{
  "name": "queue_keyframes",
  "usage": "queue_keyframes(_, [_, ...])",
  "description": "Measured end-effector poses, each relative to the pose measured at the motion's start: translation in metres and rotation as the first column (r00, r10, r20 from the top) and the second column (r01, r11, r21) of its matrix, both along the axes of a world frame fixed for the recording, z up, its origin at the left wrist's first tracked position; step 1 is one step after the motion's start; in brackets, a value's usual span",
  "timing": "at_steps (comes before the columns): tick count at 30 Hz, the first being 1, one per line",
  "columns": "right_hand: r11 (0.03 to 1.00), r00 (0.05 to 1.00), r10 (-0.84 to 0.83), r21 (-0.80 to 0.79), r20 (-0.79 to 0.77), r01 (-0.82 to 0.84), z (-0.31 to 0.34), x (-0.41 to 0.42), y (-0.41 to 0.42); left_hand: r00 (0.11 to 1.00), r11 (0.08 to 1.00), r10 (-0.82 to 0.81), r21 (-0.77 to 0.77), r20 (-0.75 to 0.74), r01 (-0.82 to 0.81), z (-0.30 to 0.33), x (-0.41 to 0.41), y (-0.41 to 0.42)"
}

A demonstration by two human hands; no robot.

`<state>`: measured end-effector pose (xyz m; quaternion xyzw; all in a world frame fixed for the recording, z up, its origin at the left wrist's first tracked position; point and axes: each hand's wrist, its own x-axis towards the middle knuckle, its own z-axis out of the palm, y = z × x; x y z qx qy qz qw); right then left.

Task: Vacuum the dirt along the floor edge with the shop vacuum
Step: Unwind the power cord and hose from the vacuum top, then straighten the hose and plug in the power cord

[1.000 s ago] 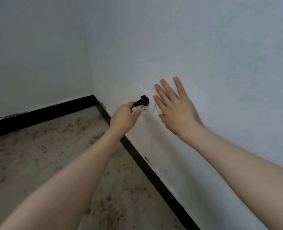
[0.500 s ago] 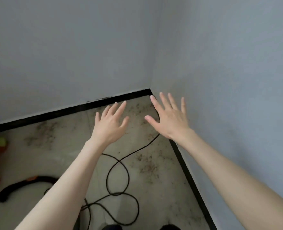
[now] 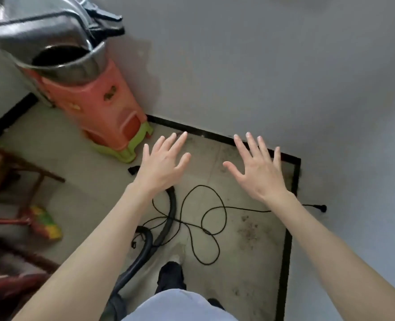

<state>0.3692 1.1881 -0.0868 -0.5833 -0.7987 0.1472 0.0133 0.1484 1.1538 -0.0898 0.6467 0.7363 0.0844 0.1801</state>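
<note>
Hands: left hand [image 3: 162, 162] and right hand [image 3: 257, 169] both spread flat, fingers straight, grasping nothing, held above the floor [image 3: 94, 172].
Hose: black hose [image 3: 168, 218] curves on the floor below the left hand; its nozzle [image 3: 133, 170] lies just beside the stool's foot. The vacuum's body cannot be told for certain.
Cord: 1 black cord [image 3: 205, 218] lies in loose loops across the hose; its plug [image 3: 320, 208] sits at the right wall, above the baseboard [image 3: 286, 251].
Dirt: specks [image 3: 248, 228] scattered near the right floor edge and toward the far corner.
Other: orange stool [image 3: 103, 105] at the far wall, steel basin [image 3: 52, 42] on top.
Step (judged): reaching for the hose.
Risk: cord loops lie right by the shoe [image 3: 171, 274]; a step could snag them, jerk the plug loose or trip the person. Lifting the hose may drag the crossed cord along.
</note>
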Motion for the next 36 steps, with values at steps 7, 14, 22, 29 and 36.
queue_keyframes(7, [0.949,0.95,0.311,-0.064,0.038,-0.309,0.007,-0.069,-0.059,0.938,0.937,0.346,-0.059,0.027,-0.344,0.009,-0.056,-0.136])
queue_keyframes(14, [0.847,0.85,0.524,-0.145,0.062,-0.512,-0.031,-0.159,-0.099,0.835,0.823,0.551,-0.174,0.012,-0.541,-0.03,-0.117,-0.236])
queue_keyframes(22, [0.792,0.809,0.578,-0.31,0.105,-0.525,-0.177,-0.254,-0.106,0.835,0.764,0.549,-0.428,0.036,-0.484,-0.182,-0.166,-0.265])
queue_keyframes(29, [0.733,0.792,0.602,-0.465,0.103,-0.497,-0.37,-0.286,-0.11,0.868,0.702,0.496,-0.584,-0.011,-0.408,-0.368,-0.173,-0.264])
queue_keyframes(36, [0.751,0.925,0.379,-0.595,0.034,-0.285,-0.577,-0.271,-0.113,0.909,0.649,0.404,-0.67,-0.098,-0.36,-0.555,-0.139,-0.231])
